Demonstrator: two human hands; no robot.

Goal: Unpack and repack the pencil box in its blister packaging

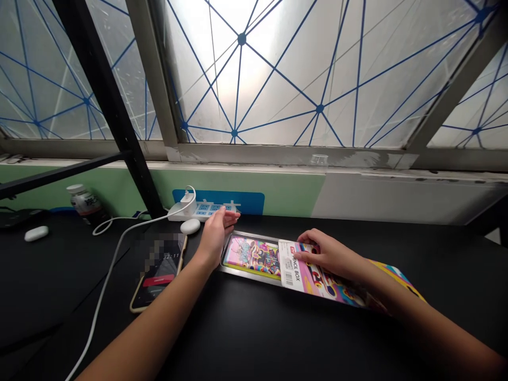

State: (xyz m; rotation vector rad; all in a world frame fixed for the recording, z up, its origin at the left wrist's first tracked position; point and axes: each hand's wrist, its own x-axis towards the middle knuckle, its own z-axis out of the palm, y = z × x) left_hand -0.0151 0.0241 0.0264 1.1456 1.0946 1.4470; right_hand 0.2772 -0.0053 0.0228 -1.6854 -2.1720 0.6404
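A colourful pencil box [254, 256] lies in a shiny tray on the black table. Its right part is inside a bright printed cardboard sleeve [309, 280] lettered "PENCIL BOX". My right hand [326, 253] grips the sleeve from above near its left edge, thumb on the top face and fingers toward the far side. At the tray's left end stands my left hand [214, 235], its fingers stretched out and palm turned toward the box. It holds nothing, and I cannot tell whether it touches the tray. My right forearm covers part of the sleeve.
Left of my left hand are a phone [159, 280] and a white oval case [190, 226]. A power strip [206, 209] with a plugged-in white cable [119, 259] sits by the wall. Farther left are a bottle [86, 203], a small white object [36, 233] and a black post [119, 121].
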